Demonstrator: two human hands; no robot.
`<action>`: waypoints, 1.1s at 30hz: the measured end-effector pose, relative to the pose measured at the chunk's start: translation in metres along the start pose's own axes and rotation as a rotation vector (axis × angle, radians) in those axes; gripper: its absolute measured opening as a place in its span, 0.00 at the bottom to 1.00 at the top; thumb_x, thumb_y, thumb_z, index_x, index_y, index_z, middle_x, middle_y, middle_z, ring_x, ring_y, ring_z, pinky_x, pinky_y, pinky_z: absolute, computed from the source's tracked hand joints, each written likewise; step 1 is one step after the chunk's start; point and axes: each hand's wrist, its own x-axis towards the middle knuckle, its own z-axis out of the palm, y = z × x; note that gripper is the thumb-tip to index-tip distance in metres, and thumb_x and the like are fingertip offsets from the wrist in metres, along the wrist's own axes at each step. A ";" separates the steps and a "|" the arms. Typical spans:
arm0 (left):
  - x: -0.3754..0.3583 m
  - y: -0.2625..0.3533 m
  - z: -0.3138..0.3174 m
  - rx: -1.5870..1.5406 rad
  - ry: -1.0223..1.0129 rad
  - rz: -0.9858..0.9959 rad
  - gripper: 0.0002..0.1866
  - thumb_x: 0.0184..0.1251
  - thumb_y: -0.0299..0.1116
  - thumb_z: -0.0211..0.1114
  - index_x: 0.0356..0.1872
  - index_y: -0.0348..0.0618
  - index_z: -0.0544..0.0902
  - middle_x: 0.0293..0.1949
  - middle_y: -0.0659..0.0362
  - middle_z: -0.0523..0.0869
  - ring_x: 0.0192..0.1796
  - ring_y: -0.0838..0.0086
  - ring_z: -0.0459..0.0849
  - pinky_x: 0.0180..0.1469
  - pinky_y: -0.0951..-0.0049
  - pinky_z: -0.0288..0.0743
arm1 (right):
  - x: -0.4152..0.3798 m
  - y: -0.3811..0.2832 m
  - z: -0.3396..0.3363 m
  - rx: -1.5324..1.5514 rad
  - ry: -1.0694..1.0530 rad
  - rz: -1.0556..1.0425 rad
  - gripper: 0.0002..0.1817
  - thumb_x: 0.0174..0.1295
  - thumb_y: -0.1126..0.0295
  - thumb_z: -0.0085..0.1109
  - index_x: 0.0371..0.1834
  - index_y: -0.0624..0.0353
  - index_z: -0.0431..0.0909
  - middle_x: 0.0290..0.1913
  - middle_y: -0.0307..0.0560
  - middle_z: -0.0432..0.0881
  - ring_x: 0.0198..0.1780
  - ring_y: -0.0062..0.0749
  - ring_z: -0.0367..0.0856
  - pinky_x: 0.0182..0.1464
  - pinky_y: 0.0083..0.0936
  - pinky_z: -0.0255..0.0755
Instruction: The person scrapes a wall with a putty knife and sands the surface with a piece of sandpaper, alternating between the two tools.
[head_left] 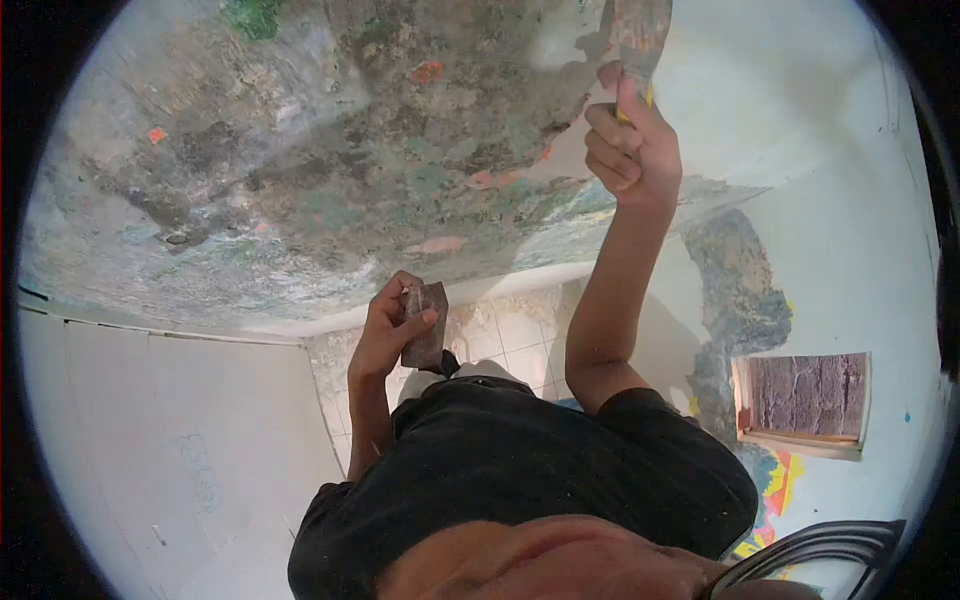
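My right hand [640, 150] is raised to the wall, its fingers wrapped around the handle of a putty knife [640, 35]. A bit of yellow handle shows by the thumb. The broad, smeared blade points up and lies against or close to the wall [370, 150]; contact cannot be made out. Lower down, in front of my body, my left hand [385, 325] grips a flat, brownish rectangular plate [425, 325] with whitish smears, thumb across its face. The wall near both hands is rough and patchy, grey-brown with green and orange spots, and smooth whitish around the blade.
A pale panel or wall [200, 440] with faint blue writing stands at the left. Below lies a tiled floor [515, 335] with dusty marks. To the right are a small framed opening [808, 400], a grey bare patch [735, 270] and a coil of dark cable [830, 550].
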 end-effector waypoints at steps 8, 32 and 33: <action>-0.007 0.002 -0.005 -0.015 0.043 0.048 0.15 0.63 0.25 0.71 0.45 0.45 0.73 0.36 0.64 0.82 0.39 0.84 0.78 0.42 0.79 0.73 | -0.014 0.005 0.009 -0.032 0.125 0.040 0.10 0.78 0.55 0.45 0.47 0.48 0.67 0.15 0.27 0.56 0.09 0.10 0.50 0.06 0.12 0.46; 0.012 0.004 -0.009 -0.016 0.036 0.037 0.15 0.62 0.24 0.70 0.44 0.45 0.73 0.34 0.65 0.81 0.38 0.83 0.78 0.41 0.80 0.72 | -0.015 0.012 0.008 0.008 0.066 0.047 0.10 0.79 0.56 0.42 0.47 0.49 0.65 0.16 0.27 0.57 0.08 0.10 0.50 0.07 0.12 0.47; 0.015 0.007 -0.007 -0.012 0.033 0.036 0.15 0.62 0.24 0.70 0.44 0.45 0.73 0.34 0.65 0.81 0.38 0.83 0.78 0.41 0.80 0.72 | -0.011 0.009 0.011 -0.017 0.089 0.046 0.10 0.79 0.55 0.42 0.47 0.49 0.65 0.16 0.27 0.56 0.08 0.10 0.49 0.07 0.12 0.47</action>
